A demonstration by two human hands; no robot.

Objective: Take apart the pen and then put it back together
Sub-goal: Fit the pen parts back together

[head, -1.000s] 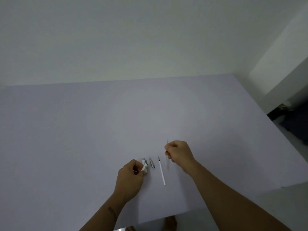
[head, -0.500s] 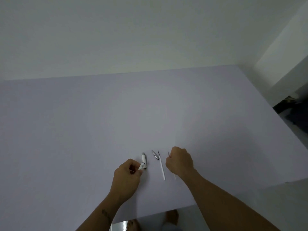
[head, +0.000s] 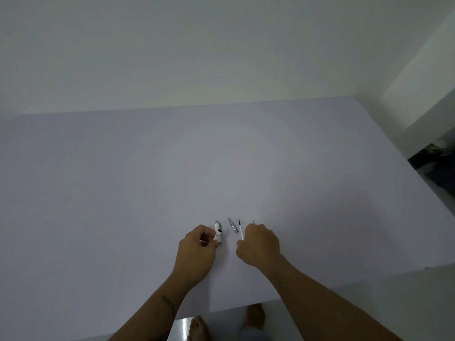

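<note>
Pen lies in pieces on the pale lilac table (head: 147, 180), all parts grouped near the front edge, between and just ahead of the two hands.

Left hand (head: 197, 252): forearm enters from lower left, angled up and to the right; back of the hand faces the camera. Fingers curled inward, thumb and fingertips pinching the near end of a short white pen piece (head: 218, 236) with dark marks. A thin white bit shows inside the curl of the fingers; too small to identify. Just beyond the held piece, touching or nearly touching its far end, a white barrel section with a silver end (head: 217, 225) rests on the table, pointing away from the person.

Right hand (head: 258, 244): forearm enters from lower right, angled up and to the left, wrist bent slightly so the knuckles face the camera. Fingers curled tight. The thin white refill (head: 240, 230), dark tip pointing away, runs under the thumb side of this hand; its near end is hidden by the fingers, so whether it is gripped or merely beside them cannot be told. A slim grey point (head: 253, 221) sticks out past the knuckles; whether the hand holds it cannot be told either.

A silver cone-shaped tip (head: 232, 225) lies loose on the table between the barrel section and the refill, apart from both hands.

Bare feet (head: 254, 316) visible on the floor below the table edge.
</note>
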